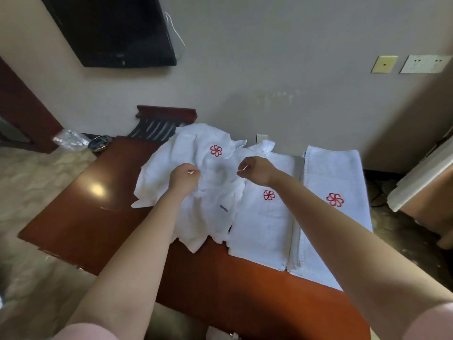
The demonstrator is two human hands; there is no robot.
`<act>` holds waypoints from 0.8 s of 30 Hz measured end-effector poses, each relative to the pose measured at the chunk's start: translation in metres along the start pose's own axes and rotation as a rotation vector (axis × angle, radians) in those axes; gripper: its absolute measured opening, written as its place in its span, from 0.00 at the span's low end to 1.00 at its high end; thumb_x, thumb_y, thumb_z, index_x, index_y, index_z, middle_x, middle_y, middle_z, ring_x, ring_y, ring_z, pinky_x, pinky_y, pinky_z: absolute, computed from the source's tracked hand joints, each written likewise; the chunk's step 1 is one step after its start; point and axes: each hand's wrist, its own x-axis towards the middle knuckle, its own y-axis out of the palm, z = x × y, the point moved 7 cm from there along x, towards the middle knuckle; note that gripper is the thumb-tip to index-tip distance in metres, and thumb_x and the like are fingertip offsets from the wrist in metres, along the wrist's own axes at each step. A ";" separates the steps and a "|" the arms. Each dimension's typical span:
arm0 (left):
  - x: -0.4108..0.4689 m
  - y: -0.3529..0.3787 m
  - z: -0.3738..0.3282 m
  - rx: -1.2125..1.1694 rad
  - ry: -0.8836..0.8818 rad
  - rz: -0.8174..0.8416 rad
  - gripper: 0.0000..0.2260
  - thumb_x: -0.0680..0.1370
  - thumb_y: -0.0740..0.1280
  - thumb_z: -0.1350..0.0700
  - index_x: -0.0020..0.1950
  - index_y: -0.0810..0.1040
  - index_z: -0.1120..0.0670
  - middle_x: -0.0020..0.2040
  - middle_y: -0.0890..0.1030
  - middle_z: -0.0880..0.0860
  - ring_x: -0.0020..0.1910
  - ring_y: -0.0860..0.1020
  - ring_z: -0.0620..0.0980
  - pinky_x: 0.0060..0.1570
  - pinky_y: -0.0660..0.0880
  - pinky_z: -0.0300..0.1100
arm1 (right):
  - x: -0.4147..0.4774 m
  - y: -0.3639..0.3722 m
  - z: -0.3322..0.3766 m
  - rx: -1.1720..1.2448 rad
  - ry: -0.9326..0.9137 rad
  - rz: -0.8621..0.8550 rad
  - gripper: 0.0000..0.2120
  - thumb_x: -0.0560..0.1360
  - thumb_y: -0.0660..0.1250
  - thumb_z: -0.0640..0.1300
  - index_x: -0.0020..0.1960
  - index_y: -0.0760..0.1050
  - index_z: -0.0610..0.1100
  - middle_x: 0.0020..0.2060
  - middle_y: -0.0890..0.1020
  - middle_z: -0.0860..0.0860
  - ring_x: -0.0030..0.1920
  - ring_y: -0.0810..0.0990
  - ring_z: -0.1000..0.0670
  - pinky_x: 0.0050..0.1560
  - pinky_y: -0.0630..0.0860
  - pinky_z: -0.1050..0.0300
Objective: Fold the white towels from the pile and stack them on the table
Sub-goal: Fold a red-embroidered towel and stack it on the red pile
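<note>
Your left hand [183, 176] sits left of centre in the frame with its fingers [193, 171] curled tightly inward, bunching the cloth of the loose towel [210, 212] at the top of its folds. The knuckles face up and the bare forearm runs down to the lower left corner. Your right hand [257, 170] is level with it, just right of centre, wrist bent and fingers curled toward the left hand. Its tips are blurred, so you cannot tell whether they pinch the cloth or close on nothing. That forearm crosses down to the lower right corner.

The loose towel lies crumpled between and below your hands, one corner drooping over the near edge of the table [110, 217]. Behind it, toward the wall, the pile [186, 148] of white towels shows a red pinwheel mark. Just right of the loose towel lies a folded towel [264, 229], flat, and touching its right side a second folded towel [335, 173], each with the same red mark. A dark television [110, 30] hangs in the upper left of the frame
</note>
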 end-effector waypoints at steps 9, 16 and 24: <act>0.135 -0.033 0.058 0.162 -0.018 -0.032 0.31 0.74 0.66 0.49 0.74 0.61 0.56 0.69 0.68 0.58 0.65 0.69 0.60 0.59 0.71 0.51 | 0.084 0.080 0.048 -0.102 0.182 -0.027 0.32 0.76 0.67 0.48 0.75 0.59 0.41 0.69 0.70 0.42 0.68 0.69 0.42 0.64 0.66 0.53; 0.151 -0.004 0.039 0.098 0.105 0.170 0.11 0.81 0.59 0.51 0.49 0.73 0.58 0.51 0.78 0.59 0.48 0.74 0.57 0.44 0.69 0.44 | 0.110 0.105 0.043 -0.188 0.325 -0.115 0.37 0.74 0.68 0.55 0.75 0.56 0.42 0.68 0.68 0.42 0.65 0.68 0.39 0.63 0.69 0.47; 0.151 -0.067 0.008 -0.238 0.178 0.023 0.12 0.82 0.58 0.53 0.43 0.70 0.59 0.44 0.71 0.52 0.45 0.69 0.51 0.42 0.64 0.41 | 0.110 0.067 0.055 0.150 0.297 -0.550 0.05 0.75 0.64 0.47 0.43 0.69 0.47 0.40 0.74 0.48 0.44 0.72 0.44 0.41 0.68 0.54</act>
